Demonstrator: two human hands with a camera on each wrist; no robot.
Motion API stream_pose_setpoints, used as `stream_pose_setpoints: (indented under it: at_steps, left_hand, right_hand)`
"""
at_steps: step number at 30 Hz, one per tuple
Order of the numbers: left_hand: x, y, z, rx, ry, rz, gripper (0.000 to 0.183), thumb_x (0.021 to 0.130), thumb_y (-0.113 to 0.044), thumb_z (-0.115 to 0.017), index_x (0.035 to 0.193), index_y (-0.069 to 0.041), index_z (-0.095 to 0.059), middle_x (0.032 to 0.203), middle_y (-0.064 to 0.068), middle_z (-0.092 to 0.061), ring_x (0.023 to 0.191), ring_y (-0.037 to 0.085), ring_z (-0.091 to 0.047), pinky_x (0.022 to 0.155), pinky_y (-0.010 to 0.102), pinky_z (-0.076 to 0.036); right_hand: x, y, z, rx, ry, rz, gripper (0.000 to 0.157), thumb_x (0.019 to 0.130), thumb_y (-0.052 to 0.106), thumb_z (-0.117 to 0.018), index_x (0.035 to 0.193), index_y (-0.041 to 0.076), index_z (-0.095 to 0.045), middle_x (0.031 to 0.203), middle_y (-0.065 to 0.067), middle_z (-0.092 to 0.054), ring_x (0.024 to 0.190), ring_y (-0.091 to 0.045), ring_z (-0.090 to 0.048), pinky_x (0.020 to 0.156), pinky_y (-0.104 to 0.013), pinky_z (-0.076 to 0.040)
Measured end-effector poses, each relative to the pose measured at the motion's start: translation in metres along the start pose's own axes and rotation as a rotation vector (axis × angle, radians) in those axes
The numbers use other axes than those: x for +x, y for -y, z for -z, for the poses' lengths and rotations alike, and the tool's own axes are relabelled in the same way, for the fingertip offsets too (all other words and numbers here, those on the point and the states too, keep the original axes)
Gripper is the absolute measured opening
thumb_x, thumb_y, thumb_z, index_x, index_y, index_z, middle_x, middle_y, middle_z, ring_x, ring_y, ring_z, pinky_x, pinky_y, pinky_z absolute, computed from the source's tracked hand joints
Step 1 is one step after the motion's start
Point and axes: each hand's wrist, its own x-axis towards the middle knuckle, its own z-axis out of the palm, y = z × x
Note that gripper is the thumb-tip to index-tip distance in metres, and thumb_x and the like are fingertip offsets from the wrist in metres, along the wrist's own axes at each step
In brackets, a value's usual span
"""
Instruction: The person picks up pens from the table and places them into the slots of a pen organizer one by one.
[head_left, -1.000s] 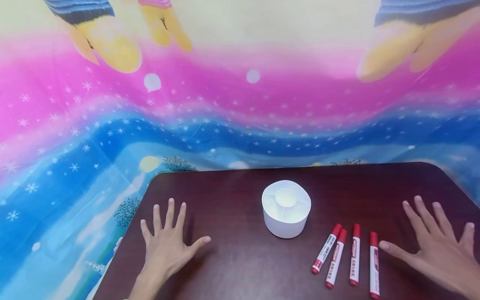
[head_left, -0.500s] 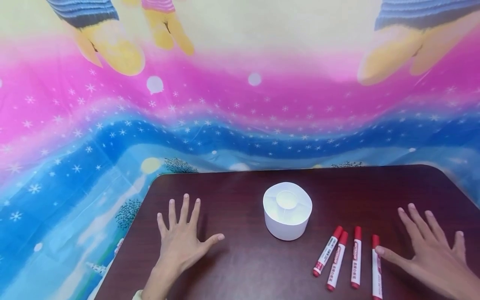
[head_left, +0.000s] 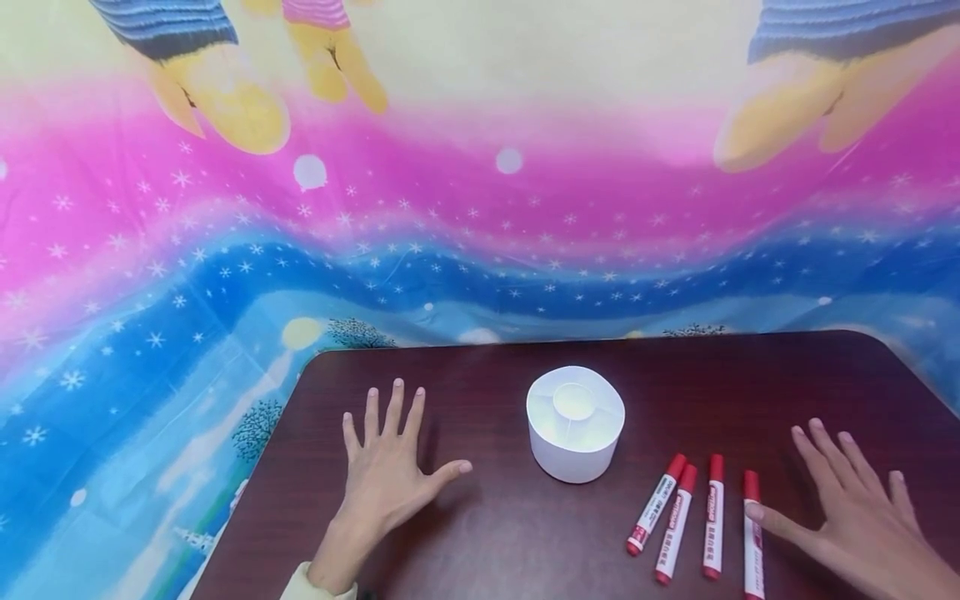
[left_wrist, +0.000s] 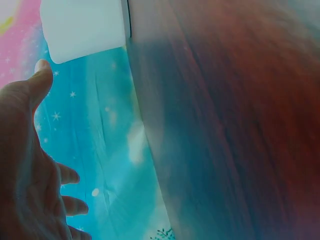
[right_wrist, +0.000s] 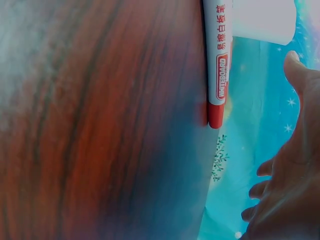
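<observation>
My left hand (head_left: 390, 479) is held over the left part of the table with fingers spread and nothing in it. To its right stands a round white divided organizer (head_left: 575, 446) with a small ring in its middle. My right hand (head_left: 855, 508), also spread and holding nothing, is over the right side; its thumb overlaps the rightmost red-capped whiteboard marker (head_left: 752, 554) in the head view. Several such markers lie side by side, among them a second marker (head_left: 713, 517) and a pair at the left of the row. The right wrist view shows one marker (right_wrist: 218, 65) close up, labelled WHITEBOARD.
The dark brown wooden table (head_left: 450, 383) has rounded far corners. Behind it hangs a colourful printed cloth (head_left: 450, 208) with pink and blue bands and snowflakes, reaching down past the table's left edge.
My left hand has moved right, toward the white organizer. My right hand has shifted slightly left and down, its thumb now over the rightmost marker. The organizer and markers stay put.
</observation>
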Motion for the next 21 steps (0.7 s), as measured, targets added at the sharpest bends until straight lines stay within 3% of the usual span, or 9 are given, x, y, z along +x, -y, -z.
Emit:
stream_pose_setpoints:
  at_steps: [11, 16, 21]
  left_hand:
    - [0.008, -0.019, 0.0, -0.029, -0.029, -0.055, 0.124, 0.078, -0.09, -0.066, 0.173, -0.024, -0.023, 0.182, 0.01, -0.013, 0.168, 0.044, -0.006, 0.129, 0.078, -0.006]
    - [0.012, -0.027, 0.001, -0.047, -0.019, -0.081, 0.124, 0.077, -0.09, -0.066, 0.173, -0.024, -0.023, 0.182, 0.009, -0.015, 0.169, 0.042, -0.007, 0.13, 0.076, -0.006]
    - [0.016, -0.035, 0.002, -0.08, -0.006, -0.112, 0.124, 0.077, -0.089, -0.067, 0.173, -0.023, -0.023, 0.182, 0.008, -0.016, 0.169, 0.041, -0.008, 0.131, 0.075, -0.006]
  right_hand:
    - [0.0, -0.004, -0.002, 0.165, 0.169, 0.008, 0.124, 0.1, 0.067, -0.061, 0.165, -0.009, 0.012, 0.166, -0.044, 0.017, 0.15, -0.068, 0.02, 0.107, -0.089, 0.013]
    - [-0.001, -0.002, 0.0, 0.191, 0.217, -0.013, 0.121, 0.102, 0.066, -0.06, 0.166, -0.007, 0.013, 0.165, -0.047, 0.012, 0.148, -0.073, 0.01, 0.103, -0.094, -0.008]
    - [0.0, 0.0, 0.005, 0.183, 0.268, -0.057, 0.122, 0.102, 0.068, -0.058, 0.165, -0.01, 0.013, 0.16, -0.053, -0.001, 0.143, -0.078, -0.005, 0.098, -0.092, -0.025]
